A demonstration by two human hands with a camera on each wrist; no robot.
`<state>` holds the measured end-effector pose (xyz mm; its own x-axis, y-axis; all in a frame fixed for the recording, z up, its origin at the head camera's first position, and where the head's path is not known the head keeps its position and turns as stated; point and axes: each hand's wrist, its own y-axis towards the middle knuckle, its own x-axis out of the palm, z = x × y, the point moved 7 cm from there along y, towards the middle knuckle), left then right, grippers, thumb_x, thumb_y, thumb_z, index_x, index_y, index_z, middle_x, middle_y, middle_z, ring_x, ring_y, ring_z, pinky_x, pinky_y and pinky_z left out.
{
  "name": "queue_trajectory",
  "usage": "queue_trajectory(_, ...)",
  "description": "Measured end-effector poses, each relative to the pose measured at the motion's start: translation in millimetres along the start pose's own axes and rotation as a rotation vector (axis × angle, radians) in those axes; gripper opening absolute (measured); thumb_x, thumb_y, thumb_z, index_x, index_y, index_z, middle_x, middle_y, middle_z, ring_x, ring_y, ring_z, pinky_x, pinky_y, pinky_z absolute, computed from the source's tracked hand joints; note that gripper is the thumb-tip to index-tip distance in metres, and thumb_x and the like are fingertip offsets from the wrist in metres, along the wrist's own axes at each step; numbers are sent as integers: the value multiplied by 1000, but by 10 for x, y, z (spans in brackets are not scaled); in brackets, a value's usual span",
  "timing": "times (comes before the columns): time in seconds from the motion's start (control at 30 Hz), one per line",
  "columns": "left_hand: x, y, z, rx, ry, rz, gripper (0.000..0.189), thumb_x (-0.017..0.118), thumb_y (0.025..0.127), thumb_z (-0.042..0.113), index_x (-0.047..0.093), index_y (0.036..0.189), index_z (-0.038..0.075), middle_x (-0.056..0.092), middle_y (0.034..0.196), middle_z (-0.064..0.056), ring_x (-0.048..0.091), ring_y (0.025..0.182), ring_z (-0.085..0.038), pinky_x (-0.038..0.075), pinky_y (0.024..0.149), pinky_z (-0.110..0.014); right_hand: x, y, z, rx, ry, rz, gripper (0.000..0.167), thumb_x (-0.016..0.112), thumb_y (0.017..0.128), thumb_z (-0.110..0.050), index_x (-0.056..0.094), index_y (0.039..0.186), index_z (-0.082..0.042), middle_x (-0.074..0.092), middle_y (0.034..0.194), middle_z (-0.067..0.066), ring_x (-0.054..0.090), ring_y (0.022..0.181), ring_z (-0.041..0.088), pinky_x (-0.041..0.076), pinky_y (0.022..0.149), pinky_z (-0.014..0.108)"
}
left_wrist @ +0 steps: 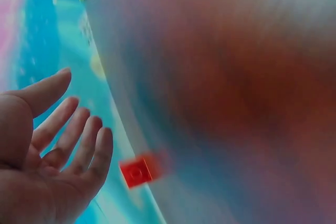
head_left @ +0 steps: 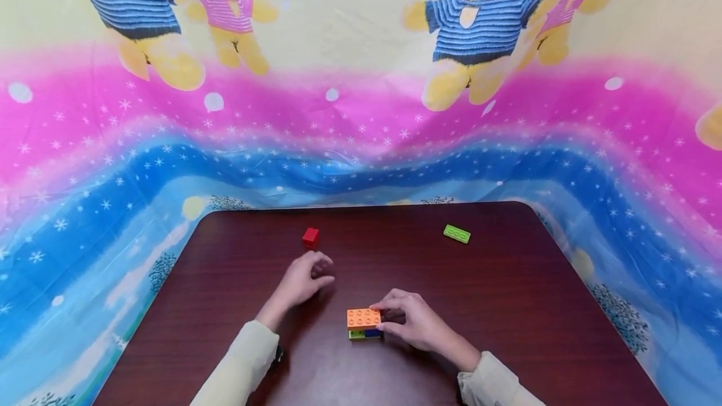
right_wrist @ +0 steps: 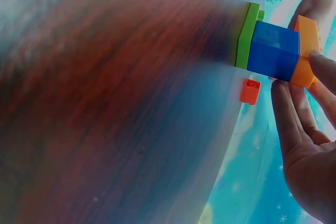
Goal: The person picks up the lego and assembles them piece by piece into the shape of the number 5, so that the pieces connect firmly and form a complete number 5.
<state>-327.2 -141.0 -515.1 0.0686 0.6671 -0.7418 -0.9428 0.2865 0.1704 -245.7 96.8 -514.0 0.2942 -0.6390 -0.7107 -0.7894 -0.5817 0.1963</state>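
Note:
My right hand (head_left: 414, 318) pinches the right end of an orange toy brick (head_left: 361, 316), thumb on the near side and fingers on the far side. The orange brick tops a stack, over a blue brick (right_wrist: 274, 51) and a flat green brick (right_wrist: 245, 38) at the bottom. In the right wrist view, fingertips also lie close to the blue brick. My left hand (head_left: 304, 277) hovers over the table, holding nothing, its fingers loosely bent. Just beyond it sits a small red brick (head_left: 311, 237), apart from the fingers in the left wrist view.
A flat light-green brick (head_left: 457, 234) lies at the back right of the dark wooden table (head_left: 389, 255). Behind the table's far edge hangs a cloth (head_left: 361, 111) printed with bears and snowflakes.

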Motion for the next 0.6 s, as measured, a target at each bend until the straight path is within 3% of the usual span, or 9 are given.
queue_trajectory(0.13,-170,222,-163,-44,51,108,35,81,91,17,69,122,5,69,116,-15,67,107,-32,56,95,-52,-3,-5,-7,1,-9,-2,36,82,90,-21,76,125,-18,70,108,-10,67,99,11,57,84,25)
queue_trajectory(0.27,-280,406,-319,-94,114,168,43,79,92,22,66,130,6,65,125,-17,60,114,-35,52,99,-55,-5,-12,-9,13,-18,-10,36,82,90,-21,76,125,-19,70,108,-10,66,99,9,56,85,25)
queue_trajectory(0.43,-340,554,-466,-179,112,176,55,80,92,26,60,139,6,60,135,-20,56,120,-39,52,101,-58,-5,-8,-32,5,-21,-22,36,82,90,-20,76,125,-18,70,108,-10,66,99,7,56,85,24)
queue_trajectory(0.6,-283,659,-572,-271,103,125,65,80,91,30,53,145,5,58,137,-22,57,120,-40,52,102,-57,-8,-3,-26,7,-22,-30,36,82,90,-20,75,126,-21,69,108,-11,64,99,5,56,85,23)
